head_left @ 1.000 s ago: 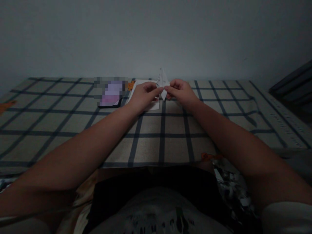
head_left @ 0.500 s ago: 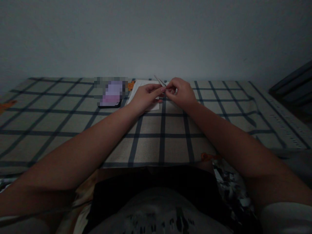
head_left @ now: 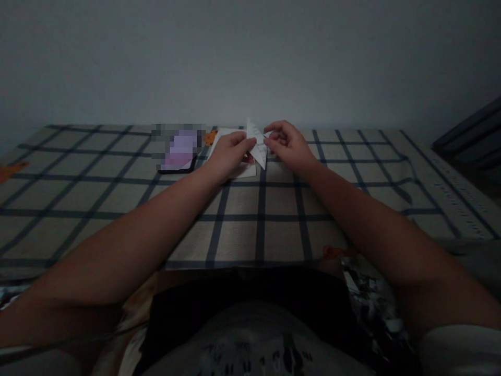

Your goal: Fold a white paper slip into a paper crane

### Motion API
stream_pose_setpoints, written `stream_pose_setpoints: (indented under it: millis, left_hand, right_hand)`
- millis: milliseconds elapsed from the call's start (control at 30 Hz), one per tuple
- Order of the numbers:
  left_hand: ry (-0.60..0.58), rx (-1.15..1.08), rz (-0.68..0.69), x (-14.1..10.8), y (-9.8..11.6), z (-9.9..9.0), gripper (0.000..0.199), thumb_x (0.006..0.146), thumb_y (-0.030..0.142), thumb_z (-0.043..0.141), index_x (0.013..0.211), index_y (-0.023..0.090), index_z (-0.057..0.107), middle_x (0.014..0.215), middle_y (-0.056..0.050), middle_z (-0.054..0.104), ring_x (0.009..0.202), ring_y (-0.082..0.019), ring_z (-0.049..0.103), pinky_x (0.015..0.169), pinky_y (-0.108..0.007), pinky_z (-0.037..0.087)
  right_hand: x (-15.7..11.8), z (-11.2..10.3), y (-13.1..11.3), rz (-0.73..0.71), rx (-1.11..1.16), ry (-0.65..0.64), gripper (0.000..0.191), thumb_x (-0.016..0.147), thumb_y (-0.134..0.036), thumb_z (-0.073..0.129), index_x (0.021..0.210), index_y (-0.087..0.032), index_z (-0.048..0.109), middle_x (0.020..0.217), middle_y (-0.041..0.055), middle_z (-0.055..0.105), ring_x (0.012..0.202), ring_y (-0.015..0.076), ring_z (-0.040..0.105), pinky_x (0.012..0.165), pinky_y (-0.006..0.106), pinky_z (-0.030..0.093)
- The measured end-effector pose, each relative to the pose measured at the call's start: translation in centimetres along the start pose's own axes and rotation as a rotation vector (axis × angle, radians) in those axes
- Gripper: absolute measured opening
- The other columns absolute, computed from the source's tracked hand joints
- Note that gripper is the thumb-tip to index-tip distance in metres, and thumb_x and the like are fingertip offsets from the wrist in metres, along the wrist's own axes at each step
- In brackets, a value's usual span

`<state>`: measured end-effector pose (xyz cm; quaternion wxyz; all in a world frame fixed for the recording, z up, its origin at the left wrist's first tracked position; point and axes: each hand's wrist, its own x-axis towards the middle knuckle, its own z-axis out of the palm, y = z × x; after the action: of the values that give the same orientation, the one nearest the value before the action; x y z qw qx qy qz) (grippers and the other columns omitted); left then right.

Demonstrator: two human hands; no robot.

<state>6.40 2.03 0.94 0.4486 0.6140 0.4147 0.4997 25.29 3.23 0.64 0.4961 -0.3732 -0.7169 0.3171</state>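
Observation:
A small folded white paper (head_left: 257, 149) with pointed ends is held up above the table. My left hand (head_left: 231, 152) pinches its left side between thumb and fingers. My right hand (head_left: 286, 143) is at its right side, fingers curled, with thumb and index fingertips by a small white point of the paper. Under and behind my left hand lie flat white sheets (head_left: 250, 171), partly hidden by the hand.
A phone (head_left: 179, 151) with a lit, pixelated screen lies left of the sheets. The checked tablecloth (head_left: 238, 235) covers the table, which meets a plain wall (head_left: 250, 62). A dark striped object (head_left: 475, 138) stands at the far right.
The folded paper has turned, so that its broad white face now shows instead of a thin edge. My right hand's fingers have loosened and moved slightly away from my left fingertips.

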Motion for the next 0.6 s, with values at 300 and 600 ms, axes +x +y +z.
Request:
stream_pose_setpoints:
  millis: [300,600]
  left_hand:
    - [-0.087,-0.095,-0.052,-0.24,0.24,0.54,0.024,0.082,0.041,0.077,0.086,0.019,0.070,0.081,-0.003,0.070,0.068,-0.013,0.064,0.063,-0.025,0.055]
    - [-0.004,-0.141,-0.054,0.53,-0.24,-0.35,0.014,0.077,0.029,0.074,0.085,0.018,0.070,0.078,-0.002,0.071,0.064,-0.013,0.064,0.059,-0.024,0.052]
  right_hand:
    - [0.19,0.09,-0.40,0.091,0.093,-0.004,0.031,0.086,-0.040,0.076,0.108,-0.026,0.059,0.074,-0.0043,0.054,0.067,0.0135,0.058,0.063,0.026,0.051]
    - [0.13,0.01,-0.10,0.080,0.143,-0.094,0.034,0.087,-0.048,0.075,0.107,-0.025,0.060,0.084,-0.0010,0.064,0.071,0.0126,0.062,0.059,0.023,0.049]
